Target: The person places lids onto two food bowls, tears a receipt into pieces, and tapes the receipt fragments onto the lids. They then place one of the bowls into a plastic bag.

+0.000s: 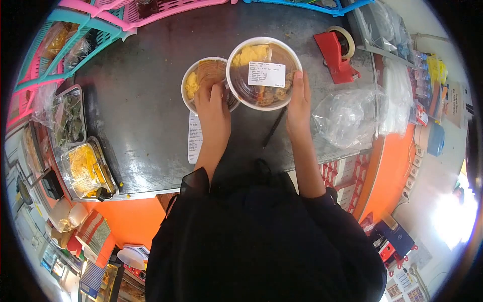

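A round lidded bowl of food (pixel 251 91) with a white printed label (pixel 267 74) is gripped at its right edge by my right hand (pixel 300 108). Beside it on the left, partly overlapped by it, is a second lidded bowl (pixel 191 84) with yellow food inside. My left hand (pixel 214 105) lies over the second bowl's lid, its fingers bent; whether they grip the bowl is hidden. A long printed receipt (pixel 194 138) lies below the second bowl. A black pen (pixel 274 127) rests on the dark counter below the labelled bowl.
On the dark metal counter (pixel 146 108), a red tape dispenser (pixel 336 58) and clear plastic bags (pixel 347 116) are at the right. Two food containers, one with yellow food (pixel 88 168), sit at the left. Pink (pixel 176 7) and blue baskets (pixel 322 9) line the back.
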Motion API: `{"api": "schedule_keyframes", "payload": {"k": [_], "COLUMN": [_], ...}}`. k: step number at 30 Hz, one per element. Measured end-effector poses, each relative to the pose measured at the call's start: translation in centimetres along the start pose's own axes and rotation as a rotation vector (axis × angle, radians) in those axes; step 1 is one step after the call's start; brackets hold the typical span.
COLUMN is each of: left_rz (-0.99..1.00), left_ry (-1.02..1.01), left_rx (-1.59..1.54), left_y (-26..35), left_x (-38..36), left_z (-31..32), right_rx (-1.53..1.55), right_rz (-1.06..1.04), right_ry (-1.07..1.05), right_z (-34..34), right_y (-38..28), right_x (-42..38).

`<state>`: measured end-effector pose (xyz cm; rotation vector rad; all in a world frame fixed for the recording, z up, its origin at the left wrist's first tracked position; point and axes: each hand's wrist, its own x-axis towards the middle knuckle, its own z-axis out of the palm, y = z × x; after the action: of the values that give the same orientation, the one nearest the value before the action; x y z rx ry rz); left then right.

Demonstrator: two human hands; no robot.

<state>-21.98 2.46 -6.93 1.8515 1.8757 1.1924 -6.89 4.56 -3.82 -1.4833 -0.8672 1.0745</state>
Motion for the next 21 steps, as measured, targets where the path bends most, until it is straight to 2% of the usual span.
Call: {"api": "schedule_keyframes", "payload": {"k": [2,5,8,13,17,19,20,21], "left_rz": [0.063,-0.03,-0.071,-0.275,-0.348,-0.298,-0.298,-0.361], "left_ry": [0.022,-0.026,0.029,0.134,0.127,0.307,0.306,0.306], "left_rx": [0.052,-0.016,-0.023,-0.201,-0.318,-0.335,-0.336,-0.469], "left_y": [-0.5,-0.9,-1.3,-0.9,-0.5,-0.8,-0.9,-0.9], "left_x": [-0.3,-0.7,-1.0,-1.3,-1.2,-1.0,-0.9,-0.8], "left_z": [0.4,0.9,1.4,1.7,0.9,0.5,0.4,0.2], "right_rx": [-0.006,-0.029,-0.038,0.009,0.009,-0.004,-0.004,-0.001], "right_rz": [0.003,-0.025,-0.009,-0.004,-0.005,-0.003,-0.003,0.014], "right_ry": [0.013,-0.008,0.0,0.017,0.014,0.032,0.034,0.027], "right_z": [0.0,-0.1,-0.1,-0.1,-0.2,-0.1,-0.2,-0.3], "right_y": [-0.1,-0.1,0.0,0.3,0.4,0.4,0.3,0.3], "right_x": [0.0,0.0,0.0,0.0,0.0,0.0,0.0,0.0]}}
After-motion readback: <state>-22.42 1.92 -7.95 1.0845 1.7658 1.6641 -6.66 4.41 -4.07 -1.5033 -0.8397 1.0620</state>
